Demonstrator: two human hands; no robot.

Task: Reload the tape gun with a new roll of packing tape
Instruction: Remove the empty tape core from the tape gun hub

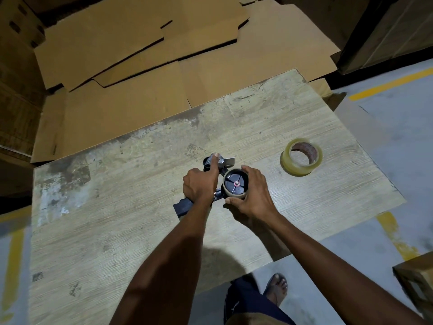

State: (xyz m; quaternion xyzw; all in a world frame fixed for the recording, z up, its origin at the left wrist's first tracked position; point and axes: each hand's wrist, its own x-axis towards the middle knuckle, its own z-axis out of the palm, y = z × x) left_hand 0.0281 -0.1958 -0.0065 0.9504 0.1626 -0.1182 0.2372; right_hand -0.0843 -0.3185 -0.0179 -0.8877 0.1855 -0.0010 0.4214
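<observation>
A black tape gun (184, 207) lies on its side on the worn wooden table (117, 231). My left hand (199, 184) presses down on its body, the forefinger stretched over the metal blade end (227, 161). An empty brown cardboard core (234, 195) sits round the gun's black spool hub (235, 182). My right hand (253, 195) grips that core between thumb and fingers. A full roll of clear packing tape (301, 160) lies flat on the table to the right, apart from both hands.
Flattened cardboard sheets (140, 55) are stacked beyond the table's far edge. A box corner (414, 285) stands on the floor at the lower right. Yellow floor lines (389, 83) run beside the table. My sandalled foot (276, 289) shows below the table's near edge.
</observation>
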